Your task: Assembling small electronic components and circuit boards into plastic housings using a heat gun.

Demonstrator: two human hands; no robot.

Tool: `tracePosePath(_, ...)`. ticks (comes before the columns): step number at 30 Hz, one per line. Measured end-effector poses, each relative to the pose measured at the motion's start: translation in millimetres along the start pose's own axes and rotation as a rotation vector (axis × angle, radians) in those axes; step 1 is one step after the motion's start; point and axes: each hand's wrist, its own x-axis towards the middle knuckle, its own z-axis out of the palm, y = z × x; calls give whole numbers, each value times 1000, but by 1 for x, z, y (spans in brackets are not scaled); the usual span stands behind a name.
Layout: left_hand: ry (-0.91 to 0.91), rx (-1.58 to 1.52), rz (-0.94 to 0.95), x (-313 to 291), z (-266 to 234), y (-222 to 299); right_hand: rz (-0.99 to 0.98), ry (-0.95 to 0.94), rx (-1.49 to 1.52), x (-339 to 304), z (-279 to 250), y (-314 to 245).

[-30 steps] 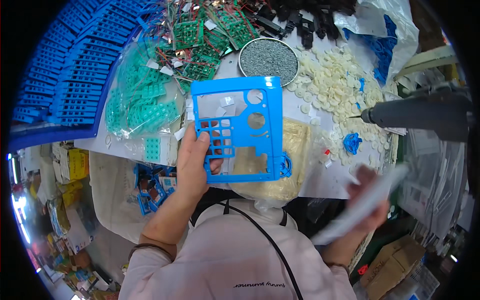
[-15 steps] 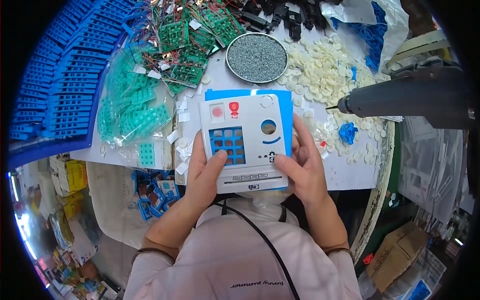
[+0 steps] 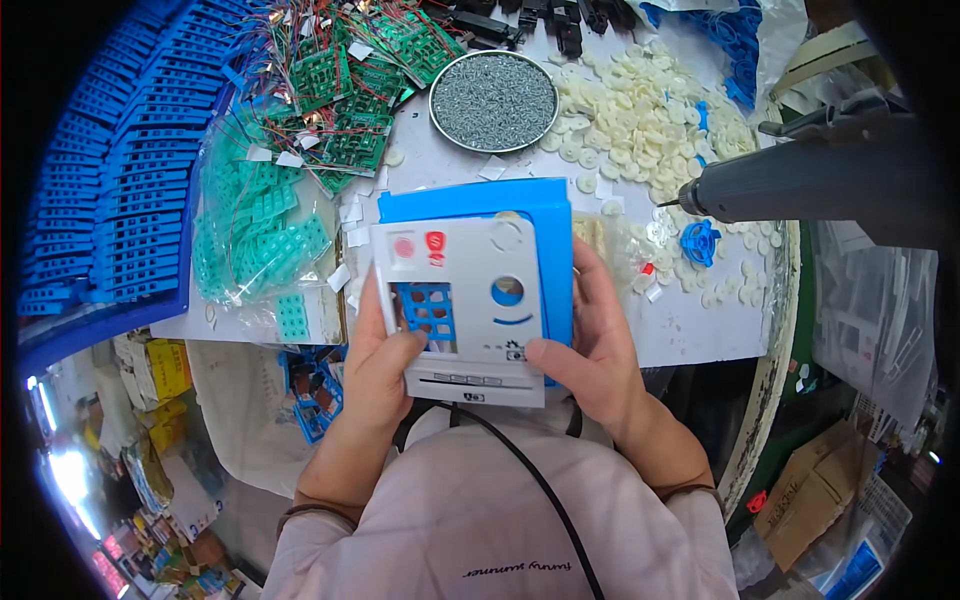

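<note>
Between my two hands is a white plastic front panel (image 3: 470,300) with a square keypad opening, a round hole and red markings. Behind it sits a blue plastic panel (image 3: 556,230), whose top and right edges stick out; its grid shows through the square opening. My left hand (image 3: 380,365) grips the left edge, thumb on the front by the grid. The lower right edge is held by my right hand (image 3: 595,350), its thumb pressed on the white face. The fingers behind the panels are mostly hidden.
A round dish of small screws (image 3: 495,100) stands beyond the panels. Green circuit boards (image 3: 375,75) and bagged teal rubber keypads (image 3: 255,230) lie left, near stacked blue parts (image 3: 130,160). Cream discs (image 3: 640,110) cover the right, where a grey power screwdriver (image 3: 780,185) juts in.
The panels have shifted left and slightly toward me in both hands. More of the blue panel now shows above and right of the white one. The view has also shifted slightly.
</note>
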Motion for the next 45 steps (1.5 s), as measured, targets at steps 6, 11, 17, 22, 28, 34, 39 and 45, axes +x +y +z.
tracePosePath(6, 9, -20, -51, 0, 3, -1, 6, -33, -1, 0, 1, -1)
tracePosePath(11, 82, -32, -33, -4, 3, -5, -12, -49, 10, 0, 5, 3)
tracePosePath(17, 120, 19, 44, -7, 5, -8, -37, -60, 29, 2, 6, 4)
tracePosePath(22, 89, -43, -8, -10, 7, -4, -21, -55, 25, 0, 7, 3)
tracePosePath(28, 127, 0, 4, -11, 8, -6, -38, -86, -28, 1, 6, 6)
tracePosePath(34, 114, 159, 15, -21, 2, -5, 12, -36, 58, 3, 8, 7)
tracePosePath(39, 1, 407, 225, -24, -26, -16, 138, -40, 247, 2, 2, 6)
tracePosePath(45, 113, 269, 177, -7, -36, -17, 139, -10, 246, 2, 2, 9)
